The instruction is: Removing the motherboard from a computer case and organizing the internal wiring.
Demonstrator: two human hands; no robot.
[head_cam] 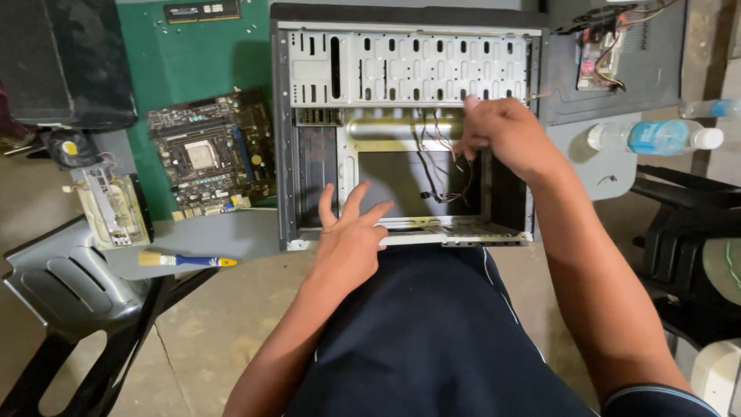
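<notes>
Computer case: an emptied desktop tower lying on its side, open face up, on the floor right in front of the seated person's knees.
Handling: bare sheet-metal frame, stiff and probably fairly light with the boards out; the stamped edges look sharp, so the folded outer rims are the safer places to grip.
Front-panel wires: thin, limp strands trailing inside the case; likely easy to snag or pull loose, best taken near their ends.
Right hand: inside the upper right of the case, fingers curled in at the top of the wires; whether they pinch a strand I cannot tell.
Left hand: fingers spread wide, palm pressing on the near rim of the case, holding nothing.
Motherboard: left of the case on a green mat; fragile, edge-handling only.
Paintbrush: left of the case's near corner, on a grey panel.
Water bottle: right of the case, lying down.
Surface: rough concrete floor, hard.
Room: cramped, with dark plastic chairs either side of the case.
</notes>
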